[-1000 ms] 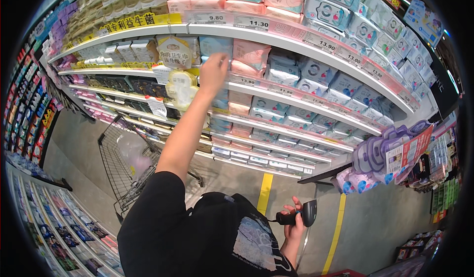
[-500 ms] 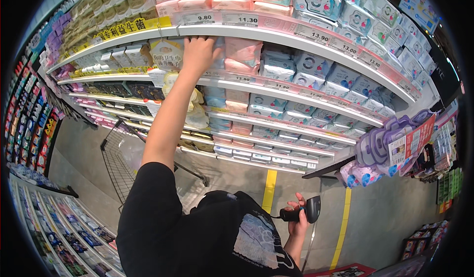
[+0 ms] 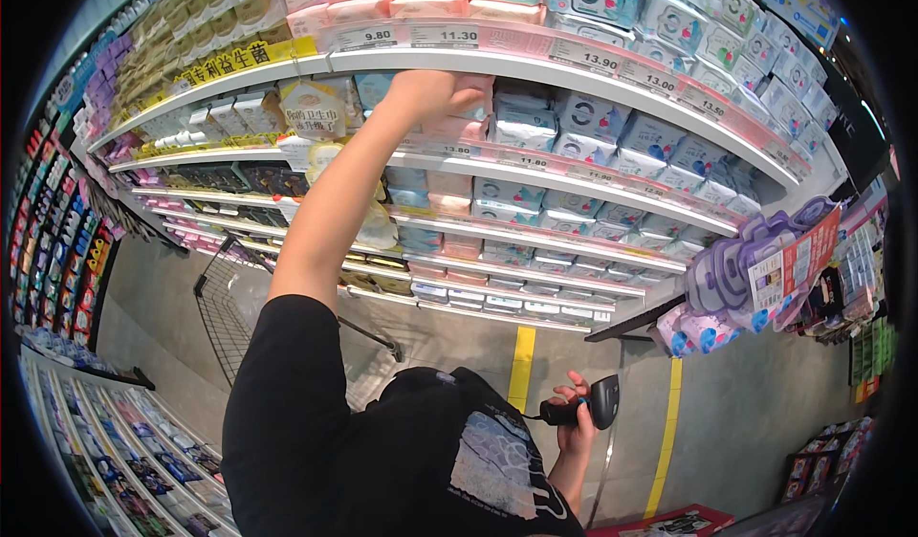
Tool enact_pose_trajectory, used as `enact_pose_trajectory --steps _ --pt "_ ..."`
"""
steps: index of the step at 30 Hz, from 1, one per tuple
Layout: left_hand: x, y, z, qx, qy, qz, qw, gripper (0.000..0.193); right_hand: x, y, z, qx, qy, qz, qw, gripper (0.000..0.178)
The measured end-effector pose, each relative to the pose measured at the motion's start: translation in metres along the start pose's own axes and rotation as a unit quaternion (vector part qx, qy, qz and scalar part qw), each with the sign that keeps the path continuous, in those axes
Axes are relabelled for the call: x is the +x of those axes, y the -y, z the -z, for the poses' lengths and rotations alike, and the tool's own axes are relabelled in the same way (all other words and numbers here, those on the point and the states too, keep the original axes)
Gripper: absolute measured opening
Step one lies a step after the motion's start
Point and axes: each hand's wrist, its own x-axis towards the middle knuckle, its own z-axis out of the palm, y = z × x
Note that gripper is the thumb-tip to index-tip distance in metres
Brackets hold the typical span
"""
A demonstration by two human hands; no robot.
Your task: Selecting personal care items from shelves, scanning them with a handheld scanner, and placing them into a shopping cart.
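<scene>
My left hand (image 3: 421, 95) reaches under the edge of the upper shelf (image 3: 421, 61), into the second tier of soft packs. It lies over a pink pack (image 3: 459, 128), and the thumb points right across that pack's front. The shelf edge and the hand itself hide the other fingers, so their grip cannot be made out. To the left of the hand part of a light blue pack (image 3: 373, 87) shows. Low on the right, my right hand (image 3: 574, 434) holds a black handheld barcode scanner (image 3: 603, 403) by its handle, some fingers raised.
White-blue packs (image 3: 524, 121) fill the tier to the right. A house-shaped card (image 3: 312, 109) hangs at the left. Below stands a wire shopping cart (image 3: 225, 298). Purple hanging goods (image 3: 732, 264) jut from the shelf end. Yellow lines (image 3: 521, 365) mark the floor.
My left hand has moved right, from the light blue pack to the pink one, and turned so the thumb points right. The right hand and scanner stay nearly still.
</scene>
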Motion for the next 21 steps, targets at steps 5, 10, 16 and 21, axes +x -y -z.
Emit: enact_pose_trajectory --steps 5,10,16,21 --pt "-0.006 -0.009 0.005 0.013 -0.012 -0.002 1.000 0.063 -0.008 -0.003 0.013 0.023 -0.023 -0.001 0.999 0.034" --pt "-0.071 -0.041 -0.004 0.075 -0.211 0.002 0.975 0.054 -0.017 -0.004 0.026 0.027 -0.031 -0.010 0.999 0.034" --pt "-0.220 -0.162 0.023 -0.572 -0.073 -0.003 0.817 0.055 0.000 -0.017 0.045 0.028 -0.034 -0.139 0.989 0.040" --pt "-0.206 -0.235 0.092 -0.750 -0.111 -0.214 0.616 0.068 0.032 -0.031 0.043 -0.065 0.062 -0.211 0.973 0.057"
